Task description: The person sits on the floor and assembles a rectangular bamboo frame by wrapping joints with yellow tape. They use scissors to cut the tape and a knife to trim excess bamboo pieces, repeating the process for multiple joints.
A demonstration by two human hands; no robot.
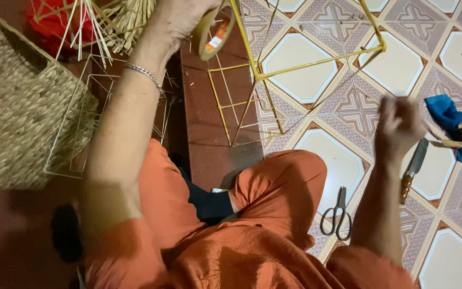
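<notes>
We see our own body clothed in loose, rust-orange garments of a soft, slightly glossy cloth: wide trousers (274, 187) creased over the knees, and short sleeves (113, 251) ending above the elbows, leaving the forearms bare. A thin silver chain bracelet (144, 72) circles the wrist of our left hand (180, 18). Our right hand (399, 126) is blurred and appears to wear nothing. A dark navy sock (209, 203) with ribbed knit covers one foot.

Right hand (399, 126) motion-blurred; left hand (180, 18) cut by top edge.
</notes>
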